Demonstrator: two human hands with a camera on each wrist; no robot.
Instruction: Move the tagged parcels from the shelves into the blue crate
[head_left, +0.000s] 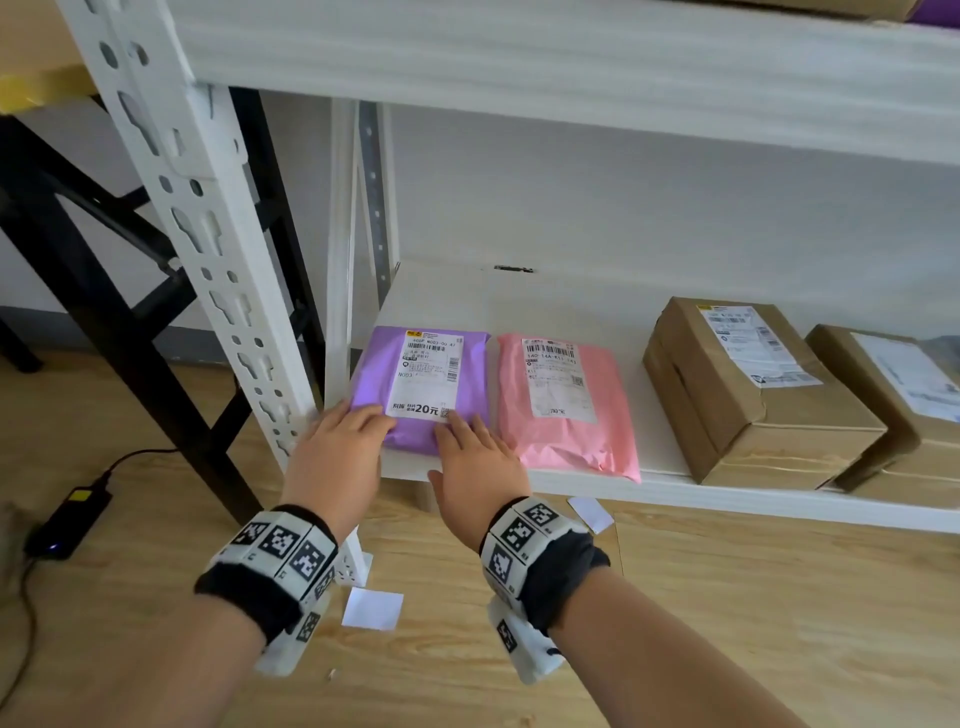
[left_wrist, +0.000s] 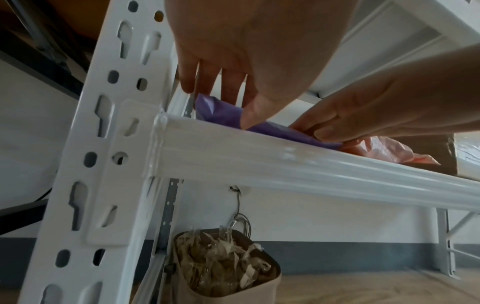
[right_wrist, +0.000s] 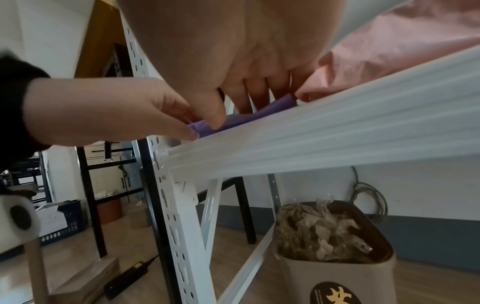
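Observation:
A purple parcel (head_left: 421, 384) with a white label lies at the left end of the low white shelf (head_left: 675, 491). My left hand (head_left: 358, 421) holds its near left corner, fingers on top and thumb at the front edge, as the left wrist view (left_wrist: 233, 102) also shows. My right hand (head_left: 462, 431) grips the near right part of the same parcel (right_wrist: 233, 123), fingers above and thumb against the edge. The parcel still rests flat on the shelf. A blue crate (right_wrist: 70, 222) stands on the floor far off to the left, seen only in the right wrist view.
A pink parcel (head_left: 563, 400) lies against the purple one's right side, then two brown boxes (head_left: 748, 384) (head_left: 898, 405). A white shelf upright (head_left: 208, 223) stands just left of my left hand. Under the shelf sits a bin of crumpled paper (left_wrist: 226, 267). A power adapter (head_left: 67, 519) lies on the floor.

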